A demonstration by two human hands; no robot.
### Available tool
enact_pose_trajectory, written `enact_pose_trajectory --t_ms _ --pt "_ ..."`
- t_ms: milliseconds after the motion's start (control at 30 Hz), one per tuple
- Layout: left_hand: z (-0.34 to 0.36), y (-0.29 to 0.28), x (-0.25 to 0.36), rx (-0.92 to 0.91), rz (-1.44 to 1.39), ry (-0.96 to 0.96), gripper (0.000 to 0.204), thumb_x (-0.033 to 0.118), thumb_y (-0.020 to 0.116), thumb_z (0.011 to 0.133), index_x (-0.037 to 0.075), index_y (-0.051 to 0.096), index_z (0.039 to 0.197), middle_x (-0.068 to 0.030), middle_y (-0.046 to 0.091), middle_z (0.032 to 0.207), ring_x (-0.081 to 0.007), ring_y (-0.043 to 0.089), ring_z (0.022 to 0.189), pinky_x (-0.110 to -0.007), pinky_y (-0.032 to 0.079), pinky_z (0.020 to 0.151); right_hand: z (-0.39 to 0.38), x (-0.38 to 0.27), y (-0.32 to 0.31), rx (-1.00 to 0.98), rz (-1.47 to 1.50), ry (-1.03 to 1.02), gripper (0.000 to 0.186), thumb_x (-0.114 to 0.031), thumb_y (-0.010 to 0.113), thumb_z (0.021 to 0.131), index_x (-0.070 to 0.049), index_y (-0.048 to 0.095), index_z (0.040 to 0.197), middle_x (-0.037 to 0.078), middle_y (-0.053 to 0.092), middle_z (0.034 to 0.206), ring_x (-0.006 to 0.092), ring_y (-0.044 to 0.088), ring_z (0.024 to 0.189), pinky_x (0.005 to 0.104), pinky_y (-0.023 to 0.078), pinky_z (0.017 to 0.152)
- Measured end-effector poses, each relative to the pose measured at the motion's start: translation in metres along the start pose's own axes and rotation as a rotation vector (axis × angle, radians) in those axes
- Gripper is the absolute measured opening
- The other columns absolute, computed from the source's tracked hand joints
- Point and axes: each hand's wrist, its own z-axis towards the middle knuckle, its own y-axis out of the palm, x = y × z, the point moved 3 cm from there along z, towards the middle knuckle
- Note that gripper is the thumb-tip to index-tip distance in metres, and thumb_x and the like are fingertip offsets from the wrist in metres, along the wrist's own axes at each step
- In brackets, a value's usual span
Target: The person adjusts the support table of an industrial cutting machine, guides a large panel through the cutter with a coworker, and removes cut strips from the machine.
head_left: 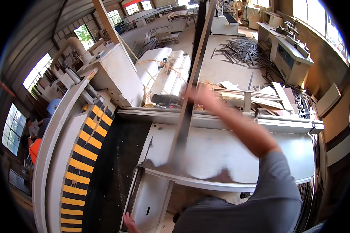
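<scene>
My right arm, in a grey sleeve, reaches forward across a smooth metal worktable (229, 147). At its end my right hand (194, 95), smeared by motion, is closed around a long narrow strip (184, 120) with a dark face and a paler edge. The strip slants upright over the table's rear rail (217, 118); its lower end blurs above the metal, so contact cannot be told. Low in the view, my left hand (130, 223) holds nothing, its fingers apart. It is beside a lower pale metal panel (149, 202).
A yellow-and-black striped machine beam (83, 157) runs along the left, beside a dark bed (112, 167). Behind the rail lie wood offcuts (256, 99) and a pile of dark strips (243, 50). Another machine (286, 54) stands far right. A person in orange (35, 149) is at far left.
</scene>
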Motion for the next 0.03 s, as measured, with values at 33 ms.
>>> enact_pose_trajectory --t_ms 33 --pt "0.0226 -0.013 -0.0271 0.039 0.031 -0.324 0.093 0.069 0.044 0.099 0.021 0.008 0.17 -0.0156 0.036 0.167 -0.0373 0.038 0.15 -0.057 0.027 0.122 0.0878 0.0182 -0.1292 0.149 0.15 -0.046 0.053 -0.055 0.07 0.094 -0.005 0.072 0.112 0.008 0.076 0.1 0.0197 0.071 0.08 0.0342 0.059 0.071"
